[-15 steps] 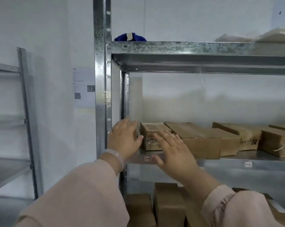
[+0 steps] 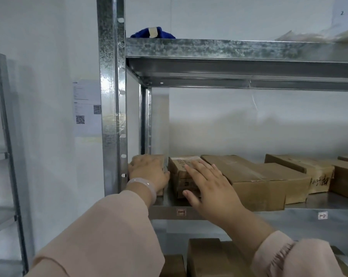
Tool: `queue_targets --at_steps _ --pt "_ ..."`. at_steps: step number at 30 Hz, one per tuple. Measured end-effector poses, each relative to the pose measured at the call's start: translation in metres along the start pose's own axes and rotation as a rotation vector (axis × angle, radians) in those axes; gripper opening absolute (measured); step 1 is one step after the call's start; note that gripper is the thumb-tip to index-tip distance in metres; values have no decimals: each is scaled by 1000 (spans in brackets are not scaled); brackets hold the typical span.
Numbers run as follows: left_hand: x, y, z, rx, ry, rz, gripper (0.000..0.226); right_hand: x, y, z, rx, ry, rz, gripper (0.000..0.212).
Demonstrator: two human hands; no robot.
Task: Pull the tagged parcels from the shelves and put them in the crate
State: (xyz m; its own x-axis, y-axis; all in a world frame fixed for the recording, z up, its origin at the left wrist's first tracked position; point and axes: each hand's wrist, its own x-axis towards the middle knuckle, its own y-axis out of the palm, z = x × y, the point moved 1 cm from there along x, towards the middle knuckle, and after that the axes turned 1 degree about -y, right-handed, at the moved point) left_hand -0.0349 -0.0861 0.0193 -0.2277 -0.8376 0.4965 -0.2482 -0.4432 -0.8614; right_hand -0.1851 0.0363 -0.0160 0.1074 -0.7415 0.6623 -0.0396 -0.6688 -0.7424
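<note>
A row of brown cardboard parcels lies on the middle metal shelf (image 2: 319,204). My left hand (image 2: 147,172) lies over the leftmost parcel (image 2: 159,157), beside the shelf's upright post, fingers curled over its top. My right hand (image 2: 209,182) rests on the second parcel (image 2: 181,172), a small box with print on its top; the fingers lie straight over its top and the thumb touches its front face. A larger taped parcel (image 2: 255,180) sits right of it. No crate is in view.
Two more parcels (image 2: 309,172) sit farther right on the same shelf, and others (image 2: 205,256) on the shelf below. A blue cloth item (image 2: 153,33) lies on the upper shelf. A second metal rack (image 2: 7,156) stands at the left by the wall.
Both hands have moved further onto the two leftmost parcels; the right hand now covers the second parcel's top and front. The view has shifted slightly closer.
</note>
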Motion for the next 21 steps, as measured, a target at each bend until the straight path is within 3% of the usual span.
queue_targets --at_steps 9,16,21 --pt "-4 4 3 -19 1 -52 45 -2 -1 -4 61 -64 -45 65" --pt "-6 -17 -6 53 105 -424 50 -1 -8 -7 153 -78 -89 65" --pt "-12 -34 -13 9 161 -598 44 2 -14 -8 293 -30 -114 64"
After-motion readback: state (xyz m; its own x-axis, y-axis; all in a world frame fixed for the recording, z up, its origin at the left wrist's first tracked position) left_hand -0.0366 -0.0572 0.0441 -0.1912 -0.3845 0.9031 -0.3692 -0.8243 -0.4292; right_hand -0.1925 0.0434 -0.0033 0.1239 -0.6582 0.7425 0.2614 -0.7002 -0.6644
